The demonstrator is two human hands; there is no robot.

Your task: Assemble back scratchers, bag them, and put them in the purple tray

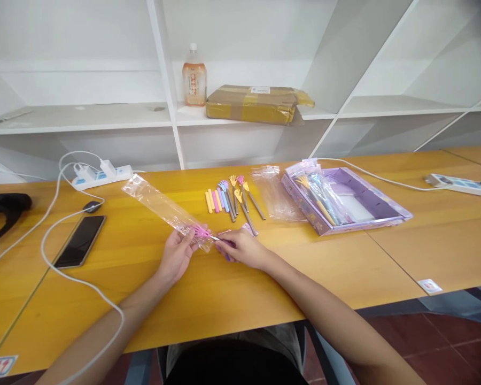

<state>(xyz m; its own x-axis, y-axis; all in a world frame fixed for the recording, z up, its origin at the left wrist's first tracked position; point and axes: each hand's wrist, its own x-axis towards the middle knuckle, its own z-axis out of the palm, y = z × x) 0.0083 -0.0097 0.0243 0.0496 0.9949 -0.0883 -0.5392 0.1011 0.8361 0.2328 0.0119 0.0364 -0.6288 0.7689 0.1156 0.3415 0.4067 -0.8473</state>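
Observation:
My left hand (178, 253) is closed on the open end of a long clear plastic bag (156, 204), which stretches away up and to the left. A pink hand-shaped head (202, 232) lies at the bag's mouth, beside my left fingertips. From it a metal rod runs to my right hand (240, 247), whose fingers are closed round the back scratcher's lower part. Behind my hands are several loose back scratchers (240, 197) with yellow, pink and blue heads, and a row of short coloured handles (215, 201). More clear bags (278, 195) lie right of them.
A purple box (382, 216) holding bagged scratchers stands at the right. On the left are a phone (81, 241), white cables and a power strip (122, 174). The shelf behind carries a bottle (194, 80) and a taped carton (252, 104). Another power strip (465, 185) lies far right.

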